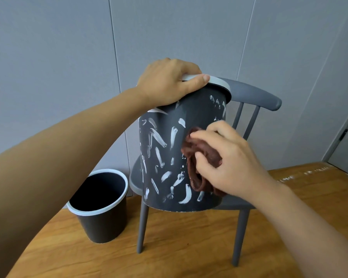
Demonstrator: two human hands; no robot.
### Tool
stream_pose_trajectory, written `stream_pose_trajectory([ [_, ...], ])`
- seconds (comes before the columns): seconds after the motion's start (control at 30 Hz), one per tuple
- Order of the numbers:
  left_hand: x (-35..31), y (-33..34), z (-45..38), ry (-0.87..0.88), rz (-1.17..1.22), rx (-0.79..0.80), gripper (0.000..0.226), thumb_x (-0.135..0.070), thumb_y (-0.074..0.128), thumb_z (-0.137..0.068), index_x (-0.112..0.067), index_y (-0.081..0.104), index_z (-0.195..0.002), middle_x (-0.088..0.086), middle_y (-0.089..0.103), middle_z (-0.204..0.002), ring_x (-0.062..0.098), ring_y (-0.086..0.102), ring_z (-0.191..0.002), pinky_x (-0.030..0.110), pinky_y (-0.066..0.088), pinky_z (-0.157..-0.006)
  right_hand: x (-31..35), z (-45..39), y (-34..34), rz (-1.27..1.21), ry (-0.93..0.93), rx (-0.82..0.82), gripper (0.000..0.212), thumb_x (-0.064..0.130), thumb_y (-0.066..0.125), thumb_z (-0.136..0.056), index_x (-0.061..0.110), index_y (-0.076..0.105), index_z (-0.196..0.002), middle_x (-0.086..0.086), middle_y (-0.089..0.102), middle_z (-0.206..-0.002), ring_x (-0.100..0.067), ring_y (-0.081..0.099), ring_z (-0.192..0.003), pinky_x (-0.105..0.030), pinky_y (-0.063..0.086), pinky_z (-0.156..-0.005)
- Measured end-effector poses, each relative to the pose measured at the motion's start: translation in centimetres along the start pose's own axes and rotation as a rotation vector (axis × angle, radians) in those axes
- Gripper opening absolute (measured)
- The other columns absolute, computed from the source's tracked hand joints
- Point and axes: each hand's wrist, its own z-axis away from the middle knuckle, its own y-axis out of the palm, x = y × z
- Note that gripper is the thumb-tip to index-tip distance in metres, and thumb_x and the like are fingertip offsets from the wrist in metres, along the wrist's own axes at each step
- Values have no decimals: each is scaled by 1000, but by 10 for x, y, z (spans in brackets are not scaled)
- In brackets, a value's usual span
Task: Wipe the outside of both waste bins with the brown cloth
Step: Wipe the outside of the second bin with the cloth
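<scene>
Two dark waste bins are in my view, both with pale rims. My left hand grips the rim of the streaked bin, fingers curled over the top edge and thumb lying along the pale lip, and the bin is tilted, its mouth leaning away from me toward the chair back. That bin sits on or just over the seat of the grey chair; from this angle I cannot tell whether its base truly rests on the seat. White smears and dabs cover most of its dark outer wall, thickest on the left and lower parts. My right hand holds the brown cloth bunched up, fingers curled around it, pressing it against the right side of the bin's wall about midway up, with a fold of cloth hanging down toward the base. The second bin stands upright on the wooden floor, to the left of the chair and apart from it, its mouth open toward me and its visible side plain dark. Behind everything runs a grey panelled wall.
</scene>
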Motion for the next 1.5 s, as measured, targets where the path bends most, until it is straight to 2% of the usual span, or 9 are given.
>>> stream_pose_trajectory([
  [0.17, 4, 0, 0, -14, 25, 4, 44, -70, 42, -94, -34, 66, -90, -5, 61, -71, 20, 55, -74, 38, 50, -74, 15, 30, 1, 14, -170, 307, 27, 36, 59, -90, 26, 73, -111, 11, 48, -98, -11, 52, -88, -33, 55, -69],
  [0.23, 3, 0, 0, -18, 21, 3, 42, -69, 42, -94, -35, 66, -89, -5, 62, -71, 21, 55, -75, 38, 50, -74, 12, 27, -1, 6, -154, 249, 27, 35, 59, -91, 27, 73, -112, 11, 49, -99, -9, 52, -87, -30, 55, -70],
  [0.4, 5, -1, 0, -31, 19, -1, 44, -69, 42, -94, -33, 67, -89, -4, 61, -70, 22, 55, -74, 39, 49, -73, -5, 2, 5, -60, 60, -84, 39, 35, 61, -93, 19, 71, -127, 5, 51, -113, -16, 58, -98, -34, 58, -81],
  [0.63, 8, -3, 1, -49, 55, 14, 45, -66, 45, -95, -28, 67, -87, -3, 59, -68, 20, 55, -72, 38, 48, -71, 12, 41, 7, -46, -160, 269, 27, 32, 65, -85, 25, 74, -110, 8, 50, -99, -13, 54, -86, -36, 56, -69],
  [0.87, 5, -3, 2, -39, 30, 9, 45, -67, 44, -95, -29, 69, -91, -3, 62, -72, 22, 57, -76, 40, 50, -74, -2, 17, 9, -104, 78, -72, 40, 32, 64, -93, 20, 70, -130, 8, 51, -115, -10, 57, -100, -29, 58, -83],
  [1.1, 7, -2, 1, -57, 36, 10, 47, -69, 43, -93, -29, 67, -87, -2, 62, -70, 22, 58, -76, 40, 50, -73, 12, 51, 7, -49, -148, 276, 29, 33, 66, -83, 29, 75, -110, 9, 51, -97, -14, 55, -83, -38, 55, -64],
  [1.17, 6, -3, 2, -55, 30, 10, 44, -67, 44, -94, -30, 66, -87, -3, 61, -70, 22, 57, -76, 37, 48, -72, 9, 48, 6, -64, -130, 238, 29, 33, 65, -84, 29, 76, -110, 10, 52, -98, -12, 56, -84, -36, 55, -67],
  [1.33, 8, -3, 2, -54, 22, 6, 46, -67, 43, -95, -28, 68, -91, -2, 63, -74, 22, 57, -78, 38, 49, -74, -1, 33, 12, -119, 76, -44, 41, 35, 61, -91, 19, 73, -127, 8, 53, -111, -11, 59, -98, -26, 58, -81],
  [1.5, 10, -3, 2, -81, 34, 19, 47, -67, 44, -94, -27, 67, -88, -4, 60, -69, 19, 56, -75, 40, 49, -75, 7, 51, 10, -106, -92, 186, 32, 28, 67, -83, 23, 76, -114, 4, 54, -100, -15, 57, -86, -36, 56, -70],
])
